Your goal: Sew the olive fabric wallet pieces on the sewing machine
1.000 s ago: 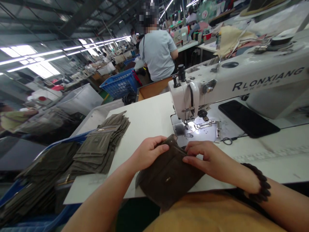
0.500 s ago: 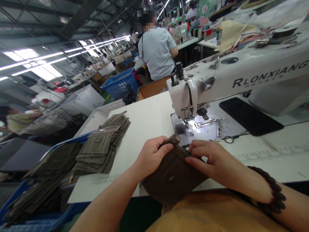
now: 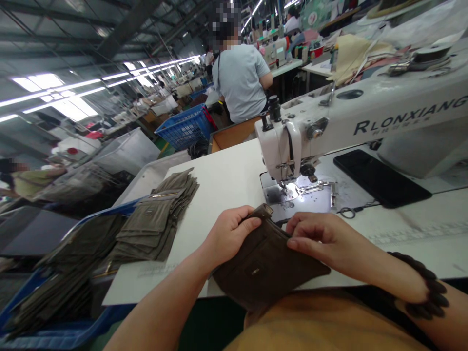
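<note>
Since before, only the cloth piece (image 3: pixel 266 263) has spread slightly rightward. I see the sewing machine (image 3: pixel 365 117) upper right, the table (image 3: pixel 226 180) under it, and the cloth piece lower centre on its near edge. My left hand (image 3: pixel 228 234) grips its left side, and my right hand (image 3: pixel 321 239) pinches its top edge.

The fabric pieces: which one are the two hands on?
The dark brown piece, with the left hand and right hand on it; the olive stack lies apart, untouched.

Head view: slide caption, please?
Left hand grips, right hand touches a dark brown fabric pouch on the white table before a white sewing machine.
</note>
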`<state>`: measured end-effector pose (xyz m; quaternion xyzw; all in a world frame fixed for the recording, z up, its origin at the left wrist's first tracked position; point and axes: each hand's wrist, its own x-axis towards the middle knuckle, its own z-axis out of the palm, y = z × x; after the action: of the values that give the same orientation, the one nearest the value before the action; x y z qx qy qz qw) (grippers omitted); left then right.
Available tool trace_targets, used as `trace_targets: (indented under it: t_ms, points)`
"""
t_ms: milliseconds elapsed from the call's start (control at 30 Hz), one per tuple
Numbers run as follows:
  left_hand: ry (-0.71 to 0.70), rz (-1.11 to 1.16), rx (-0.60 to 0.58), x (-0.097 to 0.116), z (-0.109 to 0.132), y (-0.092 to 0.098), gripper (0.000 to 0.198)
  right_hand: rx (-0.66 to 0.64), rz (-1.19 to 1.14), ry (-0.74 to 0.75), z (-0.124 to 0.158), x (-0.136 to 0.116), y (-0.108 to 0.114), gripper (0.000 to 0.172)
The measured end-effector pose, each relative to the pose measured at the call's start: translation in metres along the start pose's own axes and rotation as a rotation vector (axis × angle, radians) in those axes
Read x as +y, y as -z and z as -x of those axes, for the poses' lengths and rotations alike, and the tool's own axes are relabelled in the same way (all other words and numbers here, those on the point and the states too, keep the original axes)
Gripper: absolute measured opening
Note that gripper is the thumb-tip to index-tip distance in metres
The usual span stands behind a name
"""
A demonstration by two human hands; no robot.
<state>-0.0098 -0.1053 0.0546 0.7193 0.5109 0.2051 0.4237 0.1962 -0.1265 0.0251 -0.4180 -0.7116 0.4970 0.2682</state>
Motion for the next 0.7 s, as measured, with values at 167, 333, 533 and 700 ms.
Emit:
trace_targets:
  t_ms: [167, 333, 533, 700]
  points:
    - [0.012, -0.099, -0.023, 0.004, -0.003, 0.007, 0.021, -0.078, 0.005, -0.092, 0.000, 0.000, 0.001, 0.024]
    - [-0.011, -0.204, -0.046, 0.005, -0.008, 0.010, 0.025, -0.061, 0.002, -0.150, -0.003, 0.007, -0.006, 0.029]
    - [-0.007, -0.257, -0.101, -0.010, -0.024, 0.006, 0.025, -0.029, -0.017, -0.165, -0.010, 0.030, -0.014, 0.026]
    - [-0.004, -0.231, -0.142, -0.022, -0.035, 0.003, 0.024, -0.043, -0.147, -0.131, -0.014, 0.039, -0.014, 0.015]
